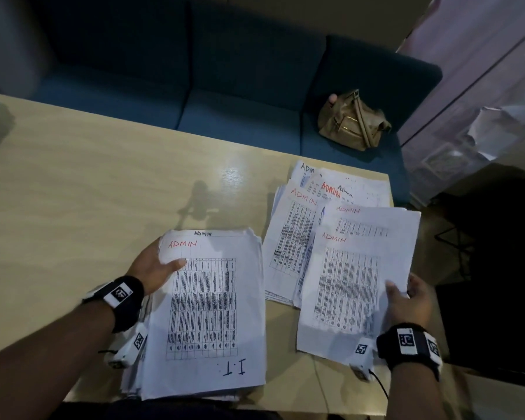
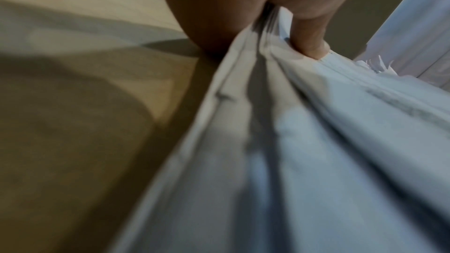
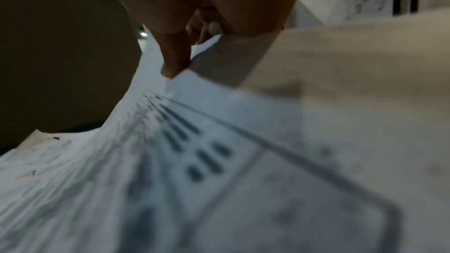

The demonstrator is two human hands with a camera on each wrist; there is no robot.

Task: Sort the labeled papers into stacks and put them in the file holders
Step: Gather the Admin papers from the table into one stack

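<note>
Head view: left hand (image 1: 153, 268) grips the left edge of a thick paper stack (image 1: 206, 316) near its far corner, thumb over the top sheet, fingers hidden beneath. Top sheet reads "ADMIN" in red, "I.T." upside down at the near edge. Right hand (image 1: 409, 301) pinches the right edge of a single sheet (image 1: 352, 286), also marked "ADMIN", thumb on top; sheet lies over a loose spread of ADMIN papers (image 1: 300, 225) at the desk's far right corner. Black bands with square markers on both wrists. Desk (image 1: 88, 192) is pale wood, with a light glare near its middle. Beyond it a dark blue sofa (image 1: 240, 86) with a tan handbag (image 1: 352, 121) on its right seat.

Left wrist view: blurred; thumb (image 2: 310, 39) presses down on the paper stack (image 2: 292, 141), its layered edges showing; desk (image 2: 73, 122) to the left.

Right wrist view: blurred; fingers (image 3: 175, 59) curl onto the edge of the single sheet (image 3: 194, 170), printed table visible.
</note>
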